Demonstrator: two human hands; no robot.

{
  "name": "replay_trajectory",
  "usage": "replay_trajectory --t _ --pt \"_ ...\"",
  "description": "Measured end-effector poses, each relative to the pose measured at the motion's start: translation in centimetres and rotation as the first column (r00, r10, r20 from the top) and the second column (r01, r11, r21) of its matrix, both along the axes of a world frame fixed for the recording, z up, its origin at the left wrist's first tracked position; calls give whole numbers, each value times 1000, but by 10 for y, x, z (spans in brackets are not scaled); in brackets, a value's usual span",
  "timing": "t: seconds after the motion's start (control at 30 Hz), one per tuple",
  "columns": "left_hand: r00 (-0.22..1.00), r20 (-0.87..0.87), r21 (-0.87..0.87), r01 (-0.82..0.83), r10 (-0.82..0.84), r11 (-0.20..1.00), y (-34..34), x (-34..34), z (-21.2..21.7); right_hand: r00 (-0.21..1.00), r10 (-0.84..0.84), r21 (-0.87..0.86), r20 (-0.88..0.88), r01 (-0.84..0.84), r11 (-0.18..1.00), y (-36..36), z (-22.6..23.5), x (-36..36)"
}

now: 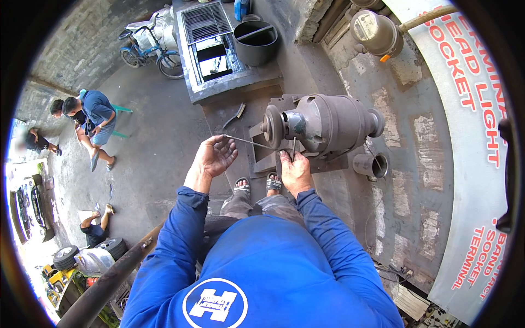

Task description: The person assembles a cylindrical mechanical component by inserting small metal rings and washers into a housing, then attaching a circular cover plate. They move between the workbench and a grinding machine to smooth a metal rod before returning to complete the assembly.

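A thin metal rod (251,142) spans the space between my two hands, in front of a bench grinder (336,123). My left hand (214,157) pinches its left end between thumb and forefinger, the palm turned up and the other fingers loosely curled. At the rod's right end, my right hand (297,174) is closed with the thumb on top. A short, narrow metal piece (294,145) sticks up from that same hand; its lower part is hidden by the fingers. The grinder's round wheel (272,124) stands just beyond the right hand, apart from the rod.
A wire brush (234,116) lies beyond my left hand. Farther off are a metal table with a grate (205,24) and a dark bucket (255,44). A pipe piece (371,165) sits right of the grinder by the wall. People (98,117) and a blue bicycle (150,52) are at left.
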State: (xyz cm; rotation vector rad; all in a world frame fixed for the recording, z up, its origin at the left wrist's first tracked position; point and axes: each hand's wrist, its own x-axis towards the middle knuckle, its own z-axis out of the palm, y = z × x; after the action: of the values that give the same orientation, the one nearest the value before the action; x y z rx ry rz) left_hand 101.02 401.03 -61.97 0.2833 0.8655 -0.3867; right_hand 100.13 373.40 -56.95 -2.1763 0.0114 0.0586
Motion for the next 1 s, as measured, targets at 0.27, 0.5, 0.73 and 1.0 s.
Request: replay_trajectory --t 0.27,0.5,0.73,1.0 --pt "988 23 -118 155 -153 981 -96 10 -2 970 -235 -98 65 240 966 -64 27 -40" --pt "998 -47 -132 -42 36 990 -70 -2 -12 979 -42 -21 202 48 999 -30 27 -12" --pt "997 21 -112 -77 80 991 -9 -7 -8 1000 -16 1 -14 16 1000 9 14 -1" --pt "997 -38 -112 66 -70 992 -110 7 2 954 -298 -183 -23 289 939 -65 32 -35"
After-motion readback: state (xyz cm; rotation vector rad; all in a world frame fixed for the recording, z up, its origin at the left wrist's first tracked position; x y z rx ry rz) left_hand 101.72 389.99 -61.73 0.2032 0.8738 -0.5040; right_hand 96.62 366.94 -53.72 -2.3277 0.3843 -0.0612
